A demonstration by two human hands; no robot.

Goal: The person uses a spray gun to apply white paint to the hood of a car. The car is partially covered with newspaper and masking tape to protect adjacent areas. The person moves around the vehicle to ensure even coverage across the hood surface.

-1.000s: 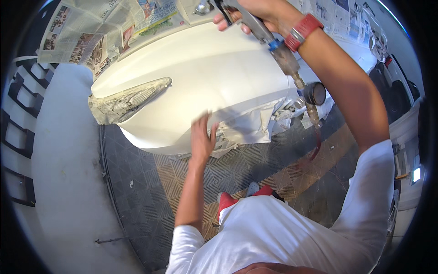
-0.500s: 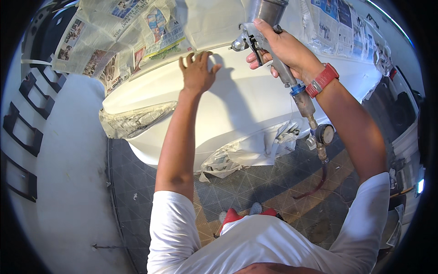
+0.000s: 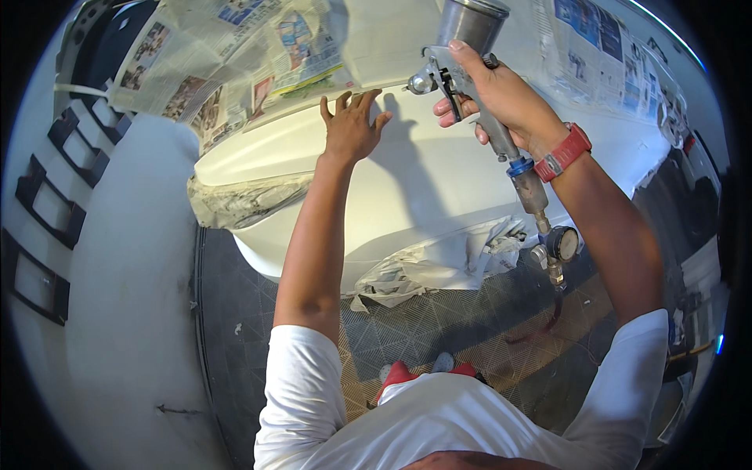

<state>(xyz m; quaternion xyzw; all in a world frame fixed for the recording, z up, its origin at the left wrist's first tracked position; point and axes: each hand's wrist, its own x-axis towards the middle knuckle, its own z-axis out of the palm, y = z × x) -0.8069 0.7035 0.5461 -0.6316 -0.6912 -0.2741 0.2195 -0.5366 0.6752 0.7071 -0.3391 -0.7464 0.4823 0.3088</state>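
A white car body (image 3: 274, 219) is masked along its top with newspaper (image 3: 172, 70), over the headlight area with creased pale paper (image 3: 235, 200) and lower down with crumpled sheets (image 3: 439, 262). My left hand (image 3: 352, 129), fingers spread and holding nothing, is at the upper edge of the panel beside the newspaper; I cannot tell whether its fingertips touch. My right hand (image 3: 509, 102) grips a metal spray gun (image 3: 431, 74) with a cup on top and a regulator with a round gauge (image 3: 562, 244) below, running to a dark red hose.
Several black rectangular pieces (image 3: 47, 204) line the pale wall (image 3: 133, 282) at left. A patterned grated floor (image 3: 407, 329) lies beneath the car and around my feet. Dark and pale objects (image 3: 689, 235) crowd the right side.
My left hand has risen from the lower panel to the masked upper edge. The gun in my right hand has shifted right and lower, then slightly right again.
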